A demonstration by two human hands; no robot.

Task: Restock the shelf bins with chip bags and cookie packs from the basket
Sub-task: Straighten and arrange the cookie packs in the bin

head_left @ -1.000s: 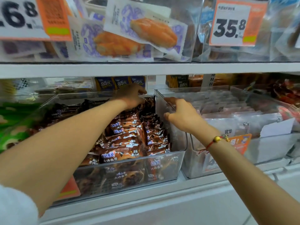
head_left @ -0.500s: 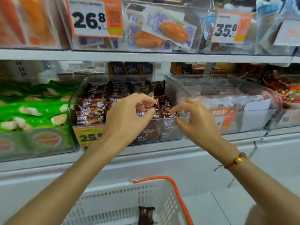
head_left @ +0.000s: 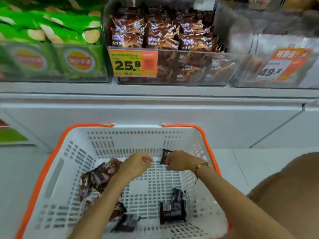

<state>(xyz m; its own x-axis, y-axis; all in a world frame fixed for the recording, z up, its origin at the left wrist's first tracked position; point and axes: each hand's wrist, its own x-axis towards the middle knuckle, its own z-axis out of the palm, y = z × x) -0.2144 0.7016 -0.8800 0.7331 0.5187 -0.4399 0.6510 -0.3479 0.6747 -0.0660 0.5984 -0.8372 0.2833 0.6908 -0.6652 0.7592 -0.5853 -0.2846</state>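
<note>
A white basket (head_left: 57, 171) with an orange rim sits on the floor below the shelf. Several brown cookie packs lie in it, a heap (head_left: 98, 176) at the left and others (head_left: 172, 211) near the front. My right hand (head_left: 179, 161) is down at the basket's far wall, fingers pinched on one brown cookie pack (head_left: 164, 156). Beside it, my left hand (head_left: 136, 163) hovers with curled fingers and holds nothing visible. On the shelf above, a clear bin (head_left: 189, 69) holds several brown cookie packs (head_left: 160, 31).
A bin of green chip bags (head_left: 51, 49) stands left of the cookie bin, and another clear bin (head_left: 276, 66) with a 49.8 tag stands to the right. An orange 25.8 price tag (head_left: 133, 62) hangs on the cookie bin. My knee (head_left: 290, 190) is at the right.
Both hands have dropped from the cookie bin on the shelf into the basket. The view has tilted down. My right hand has taken hold of a cookie pack.
</note>
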